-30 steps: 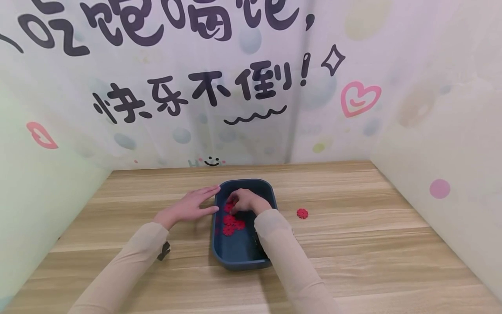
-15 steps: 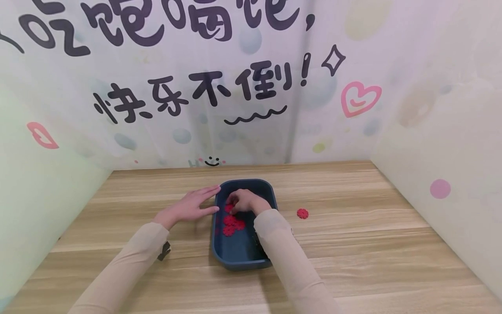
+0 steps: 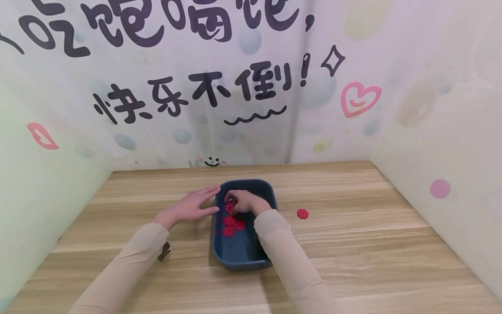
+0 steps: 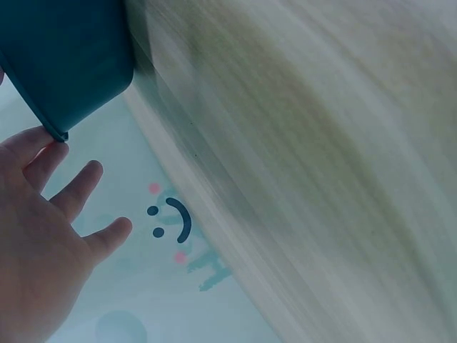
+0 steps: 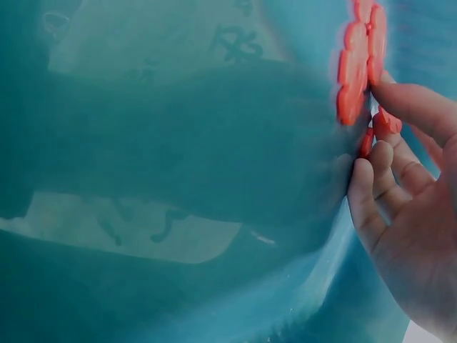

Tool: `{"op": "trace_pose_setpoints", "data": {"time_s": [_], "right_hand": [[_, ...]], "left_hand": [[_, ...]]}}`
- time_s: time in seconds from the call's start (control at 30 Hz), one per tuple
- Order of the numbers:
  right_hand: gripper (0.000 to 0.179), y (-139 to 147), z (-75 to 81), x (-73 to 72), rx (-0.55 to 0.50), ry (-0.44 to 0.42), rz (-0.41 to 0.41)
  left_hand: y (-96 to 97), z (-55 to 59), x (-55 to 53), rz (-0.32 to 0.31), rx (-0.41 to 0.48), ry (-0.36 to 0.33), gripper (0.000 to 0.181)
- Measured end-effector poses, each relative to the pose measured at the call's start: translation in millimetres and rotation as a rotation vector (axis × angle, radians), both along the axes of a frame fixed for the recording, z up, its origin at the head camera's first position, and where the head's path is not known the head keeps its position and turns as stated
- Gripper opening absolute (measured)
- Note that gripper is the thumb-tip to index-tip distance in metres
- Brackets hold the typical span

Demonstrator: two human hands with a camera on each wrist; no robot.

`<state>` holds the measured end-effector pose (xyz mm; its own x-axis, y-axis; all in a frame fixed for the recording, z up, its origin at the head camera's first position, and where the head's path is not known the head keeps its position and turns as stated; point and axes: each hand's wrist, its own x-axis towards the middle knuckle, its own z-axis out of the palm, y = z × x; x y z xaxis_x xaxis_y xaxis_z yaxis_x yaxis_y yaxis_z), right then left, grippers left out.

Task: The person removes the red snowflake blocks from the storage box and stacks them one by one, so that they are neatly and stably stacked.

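A dark blue rectangular tray (image 3: 245,264) stands on the wooden table. My right hand (image 3: 244,201) reaches inside it near the far left wall. Between its thumb and fingers it pinches a red flower-shaped disc (image 3: 229,208), seen tilted; in the right wrist view, part of this disc (image 5: 388,121) is hidden by the fingers. Several more red discs (image 3: 229,231) lie overlapping on the tray's floor, just nearer than that hand. With fingers extended, my left hand (image 3: 188,206) touches the tray's left rim; its fingertips (image 4: 54,133) meet the rim in the left wrist view.
One loose red disc (image 3: 302,213) lies on the table (image 3: 353,244) to the right of the tray. A printed curtain (image 3: 251,144) hangs behind the table, and pale walls flank it. A black device (image 3: 164,251) shows beside the left sleeve.
The right fingers have shifted slightly and the disc at their tips has tipped up, so more of its face shows. The left hand and the tray have stayed put.
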<state>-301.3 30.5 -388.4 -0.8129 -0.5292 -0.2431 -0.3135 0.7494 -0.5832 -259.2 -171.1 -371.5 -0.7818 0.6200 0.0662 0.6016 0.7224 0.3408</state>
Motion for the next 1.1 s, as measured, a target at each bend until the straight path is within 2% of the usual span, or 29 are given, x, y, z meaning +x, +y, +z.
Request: {"op": "trace_pose_setpoints", "data": {"time_s": [0.23, 0.6, 1.1], "right_hand": [[0.04, 1.6, 0.9, 0.6, 0.031, -0.029, 0.019], [0.039, 2.7, 1.5, 0.6, 0.045, -0.025, 0.032], [0.037, 1.1, -0.3, -1.1, 0.072, 0.043, 0.05]], "left_hand": [[0.2, -0.4, -0.4, -0.012, 0.004, 0.015, 0.065], [0.1, -1.3, -0.5, -0.017, 0.009, 0.019, 0.066], [-0.5, -3.0, -1.1, -0.013, 0.01, 0.031, 0.065]]}}
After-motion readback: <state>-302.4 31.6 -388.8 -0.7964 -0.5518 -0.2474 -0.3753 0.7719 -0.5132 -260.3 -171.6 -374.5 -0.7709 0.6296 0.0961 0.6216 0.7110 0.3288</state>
